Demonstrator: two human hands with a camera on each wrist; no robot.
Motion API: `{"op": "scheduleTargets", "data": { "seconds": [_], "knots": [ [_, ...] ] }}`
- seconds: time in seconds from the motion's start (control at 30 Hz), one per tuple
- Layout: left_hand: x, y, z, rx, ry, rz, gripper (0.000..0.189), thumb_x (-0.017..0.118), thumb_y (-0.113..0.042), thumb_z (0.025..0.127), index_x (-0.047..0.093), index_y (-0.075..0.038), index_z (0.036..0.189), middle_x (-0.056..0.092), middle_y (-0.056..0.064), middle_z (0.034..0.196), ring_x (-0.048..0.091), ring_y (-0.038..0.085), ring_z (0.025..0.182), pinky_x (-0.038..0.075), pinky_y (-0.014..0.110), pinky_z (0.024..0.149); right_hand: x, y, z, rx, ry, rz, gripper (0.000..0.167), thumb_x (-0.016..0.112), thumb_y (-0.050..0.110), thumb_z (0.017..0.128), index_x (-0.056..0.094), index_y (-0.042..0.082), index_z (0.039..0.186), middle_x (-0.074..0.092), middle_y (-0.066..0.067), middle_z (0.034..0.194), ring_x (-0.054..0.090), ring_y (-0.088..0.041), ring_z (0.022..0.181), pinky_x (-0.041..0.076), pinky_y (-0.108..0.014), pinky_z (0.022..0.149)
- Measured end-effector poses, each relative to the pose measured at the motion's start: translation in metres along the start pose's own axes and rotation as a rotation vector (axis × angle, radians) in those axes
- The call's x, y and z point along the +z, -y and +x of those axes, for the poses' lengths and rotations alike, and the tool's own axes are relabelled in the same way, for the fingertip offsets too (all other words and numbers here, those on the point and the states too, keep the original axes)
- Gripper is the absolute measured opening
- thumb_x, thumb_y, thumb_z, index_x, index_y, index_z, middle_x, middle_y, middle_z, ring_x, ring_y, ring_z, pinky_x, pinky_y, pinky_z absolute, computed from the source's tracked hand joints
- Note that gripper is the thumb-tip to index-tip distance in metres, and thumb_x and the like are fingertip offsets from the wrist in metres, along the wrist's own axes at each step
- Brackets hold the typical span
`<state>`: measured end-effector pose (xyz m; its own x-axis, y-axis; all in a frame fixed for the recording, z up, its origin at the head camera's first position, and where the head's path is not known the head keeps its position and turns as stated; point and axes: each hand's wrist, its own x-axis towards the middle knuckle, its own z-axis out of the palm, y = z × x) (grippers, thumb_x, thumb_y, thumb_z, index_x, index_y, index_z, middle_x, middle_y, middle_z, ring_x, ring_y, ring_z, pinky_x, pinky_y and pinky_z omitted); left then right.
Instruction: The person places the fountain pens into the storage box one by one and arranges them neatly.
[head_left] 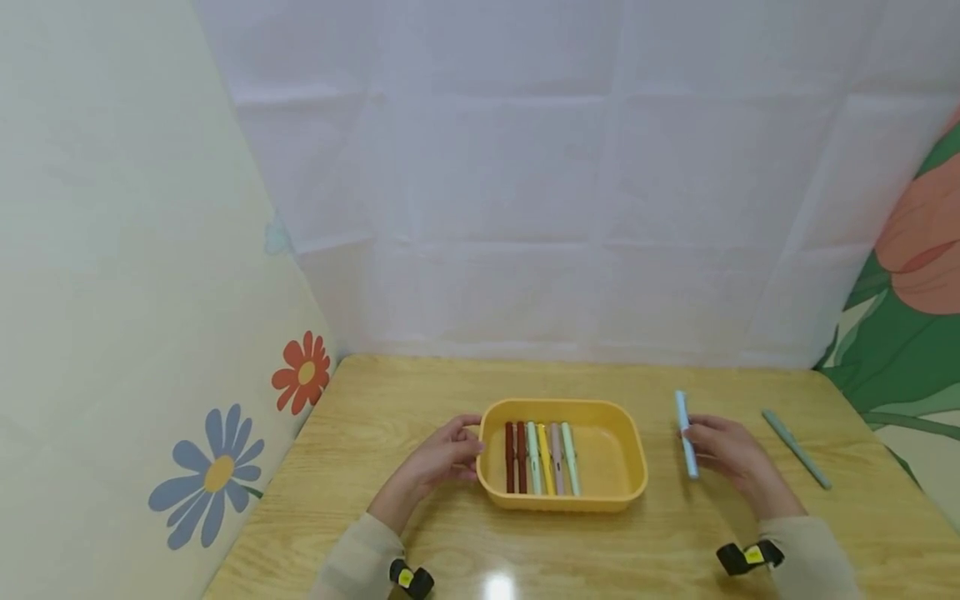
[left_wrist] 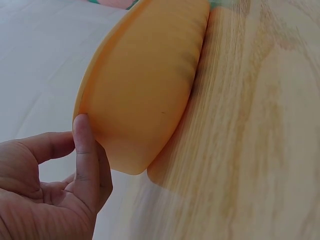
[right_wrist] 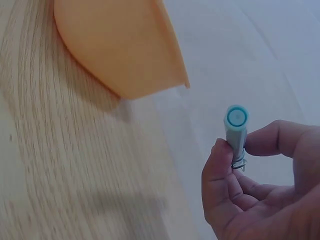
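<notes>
A yellow tray stands on the table with a row of several pens in it: two dark red, two pale green, one yellow and one mauve. My left hand pinches the tray's left rim; in the left wrist view, a finger lies against its outer wall. To the right of the tray, my right hand holds a light blue pen between thumb and fingers, raised over the table. Seen from its end in the right wrist view, the pen shows a round tip and a metal clip.
A grey-green pen lies slanted on the wooden table, right of my right hand. White cloth hangs behind the table. Walls with painted flowers flank both sides.
</notes>
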<state>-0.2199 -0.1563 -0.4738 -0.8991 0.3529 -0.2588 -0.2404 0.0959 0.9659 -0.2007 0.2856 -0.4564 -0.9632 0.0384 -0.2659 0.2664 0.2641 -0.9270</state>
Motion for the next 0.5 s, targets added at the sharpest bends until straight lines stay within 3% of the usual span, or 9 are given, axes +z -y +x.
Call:
{"op": "scheduleTargets", "data": {
  "seconds": [0.13,0.5],
  "knots": [
    [0.001,0.000,-0.001,0.001,-0.009,0.002,0.060,0.061,-0.007,0.095,0.037,-0.002,0.150,0.054,0.007,0.097,0.059,0.016,0.074,0.057,0.026,0.063,0.008,0.007,-0.003,-0.001,0.012,-0.012,0.061,0.054,0.013,0.099,0.032,-0.019,0.146,0.061,-0.031,0.126,0.064,-0.017,0.095,0.057,-0.029,0.077],
    [0.001,-0.001,0.000,0.006,0.001,-0.001,0.059,0.061,-0.007,0.095,0.037,-0.002,0.149,0.053,0.007,0.096,0.059,0.015,0.073,0.056,0.026,0.063,0.025,0.019,-0.010,-0.044,0.082,0.007,0.057,0.053,0.011,0.102,0.033,-0.020,0.145,0.060,-0.029,0.122,0.064,-0.020,0.096,0.058,-0.031,0.081]
  ]
}}
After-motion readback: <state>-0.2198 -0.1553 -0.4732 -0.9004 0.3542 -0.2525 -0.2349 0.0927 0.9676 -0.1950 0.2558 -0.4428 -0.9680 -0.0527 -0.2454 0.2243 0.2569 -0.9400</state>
